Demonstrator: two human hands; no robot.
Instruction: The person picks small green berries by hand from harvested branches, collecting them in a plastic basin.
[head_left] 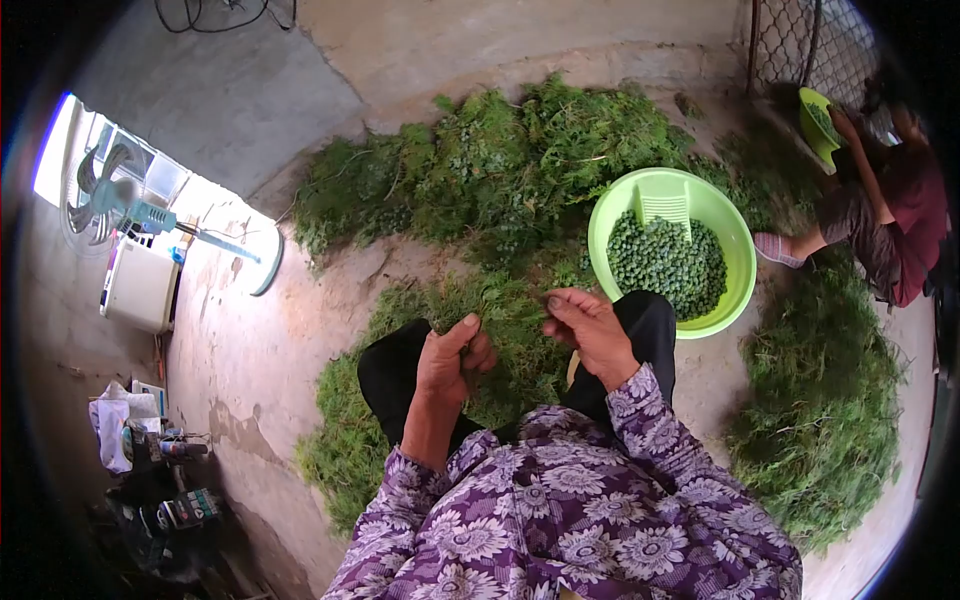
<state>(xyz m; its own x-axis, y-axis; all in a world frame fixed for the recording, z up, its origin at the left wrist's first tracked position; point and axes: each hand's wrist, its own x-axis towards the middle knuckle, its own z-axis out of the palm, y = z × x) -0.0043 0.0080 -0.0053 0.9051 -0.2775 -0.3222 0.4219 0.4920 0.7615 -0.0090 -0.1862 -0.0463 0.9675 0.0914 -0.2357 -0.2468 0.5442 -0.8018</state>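
My left hand [452, 362] is closed, thumb against curled fingers, at a feathery green sprig [500, 312] that blends into the greenery behind it. Across from it, my right hand [596, 338] has thumb and forefinger pinched together; whatever lies between those fingertips is too small to make out. Just beyond the right hand stands a light green plastic basin [742, 262] with a ribbed washboard side. Many small round green seed cones [665, 268] fill its bottom. Cut green branches [530, 375] lie under and between my hands.
A long heap of branches [520, 150] runs along the far wall, and another pile [820, 400] lies at right. A seated person [900, 220] holds a second green basin [820, 125]. At left are a standing fan [125, 195], a white box [140, 285] and cluttered items [165, 480].
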